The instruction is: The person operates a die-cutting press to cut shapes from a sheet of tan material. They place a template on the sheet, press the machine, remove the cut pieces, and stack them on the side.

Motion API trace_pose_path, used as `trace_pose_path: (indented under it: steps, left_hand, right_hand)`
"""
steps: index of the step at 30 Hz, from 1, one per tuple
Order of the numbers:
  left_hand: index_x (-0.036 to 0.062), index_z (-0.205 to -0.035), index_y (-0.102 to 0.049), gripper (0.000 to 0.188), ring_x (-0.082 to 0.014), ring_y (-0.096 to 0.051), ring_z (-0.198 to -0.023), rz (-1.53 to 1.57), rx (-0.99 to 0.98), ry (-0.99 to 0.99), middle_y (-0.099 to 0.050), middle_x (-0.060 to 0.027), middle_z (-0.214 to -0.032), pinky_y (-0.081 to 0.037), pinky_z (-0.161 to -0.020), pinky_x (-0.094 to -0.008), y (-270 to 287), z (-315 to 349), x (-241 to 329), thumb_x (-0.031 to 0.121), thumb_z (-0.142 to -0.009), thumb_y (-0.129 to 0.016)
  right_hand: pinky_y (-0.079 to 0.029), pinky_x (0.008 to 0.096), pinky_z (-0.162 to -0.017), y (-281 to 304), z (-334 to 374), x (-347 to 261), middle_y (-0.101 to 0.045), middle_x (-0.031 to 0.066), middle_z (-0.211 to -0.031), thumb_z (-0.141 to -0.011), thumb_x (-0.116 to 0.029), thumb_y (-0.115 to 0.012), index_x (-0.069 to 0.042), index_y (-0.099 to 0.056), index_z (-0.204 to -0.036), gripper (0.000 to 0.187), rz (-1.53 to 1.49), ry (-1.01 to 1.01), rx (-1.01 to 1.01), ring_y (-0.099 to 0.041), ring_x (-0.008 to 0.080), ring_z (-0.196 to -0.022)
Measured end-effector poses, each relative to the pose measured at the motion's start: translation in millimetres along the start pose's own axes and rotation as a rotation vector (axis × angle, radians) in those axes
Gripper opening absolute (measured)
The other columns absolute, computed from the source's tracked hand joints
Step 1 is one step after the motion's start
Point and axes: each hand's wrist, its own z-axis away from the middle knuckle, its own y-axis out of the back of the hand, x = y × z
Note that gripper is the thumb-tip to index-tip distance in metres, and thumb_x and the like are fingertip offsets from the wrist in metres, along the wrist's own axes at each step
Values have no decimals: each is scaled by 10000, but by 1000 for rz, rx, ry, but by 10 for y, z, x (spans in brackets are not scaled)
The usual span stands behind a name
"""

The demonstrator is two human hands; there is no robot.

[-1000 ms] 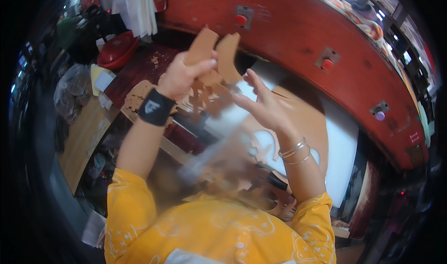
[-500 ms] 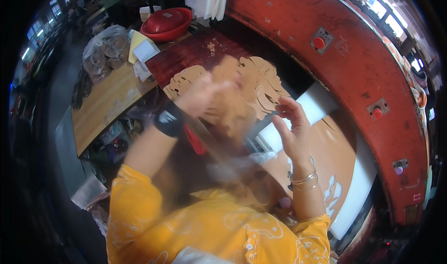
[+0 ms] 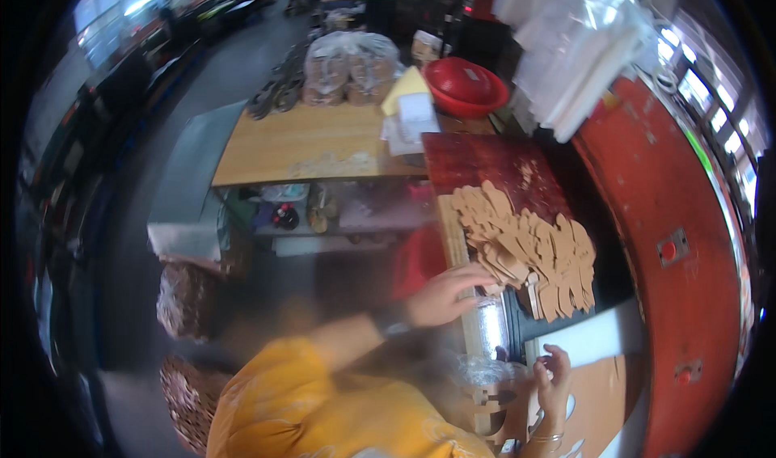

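Note:
A heap of flat tan cut-out pieces [image 3: 529, 244] lies overlapping on the dark red board [image 3: 485, 152]. My left hand [image 3: 453, 295], with a black band at the wrist, has its fingers stretched out at the near left edge of the heap. Its fingertips touch or nearly touch the closest pieces; which, I cannot tell. Lower right, my right hand [image 3: 552, 375] is held up with bent fingers apart from the thumb, and I make out nothing held in it. Below and beside it lies a tan sheet [image 3: 602, 385] with cut-out holes, next to a white board [image 3: 594, 330].
A red machine beam [image 3: 638, 183] with red buttons runs along the right. Beyond the heap stand a wooden table [image 3: 283, 139], bagged tan pieces [image 3: 352, 66] and a red basin [image 3: 467, 86]. Clear plastic bags [image 3: 578, 42] hang above. Filled bags [image 3: 186, 300] sit at lower left.
The view has swung left. My left hand, blurred over the tan pieces before, is now at their near edge. My right hand is lower and farther from the heap.

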Motion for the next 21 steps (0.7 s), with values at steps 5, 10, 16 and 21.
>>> trace_pose_path:
  steps: [5, 10, 16, 21]
  left_hand:
    - [34, -1158, -606, 309, -151, -665, -922, 53, 277, 560, -695, -101, -999, -513, -807, -263, 720, 1781, 298, -24, -860, -546]
    - [14, -1105, -642, 248, -187, -669, -918, 70, 622, 922, -692, -115, -1001, -521, -791, -265, 938, 2879, 585, 78, -868, -609]
    - [-27, -1041, -658, 196, -110, -652, -883, 100, 528, 689, -696, -93, -988, -522, -786, -235, 700, 2674, 679, 28, -853, -644]
    - [8, -1052, -658, 214, -112, -650, -864, 191, 458, 632, -693, -89, -939, -524, -769, -251, 1012, 2593, 874, 50, -842, -664]
  right_hand:
    - [-478, 280, -753, -190, -74, -152, -611, 69, -888, -794, -36, -640, 2, -579, -1084, 299, 98, 88, -233, -579, 143, -792]
    - [-495, 303, -741, -737, -183, -607, -625, 120, -910, -753, -6, -668, -11, -617, -1046, 298, 196, 343, -404, -610, 199, -804]
    - [-511, 326, -741, -1311, -144, -1420, -645, 129, -915, -751, -37, -707, -23, -625, -1038, 299, 277, 526, -609, -643, 254, -828]
    - [-524, 333, -785, -2199, -71, -2016, -645, 129, -1028, -791, -71, -689, -49, -637, -1077, 292, 120, 672, -864, -644, 270, -896]
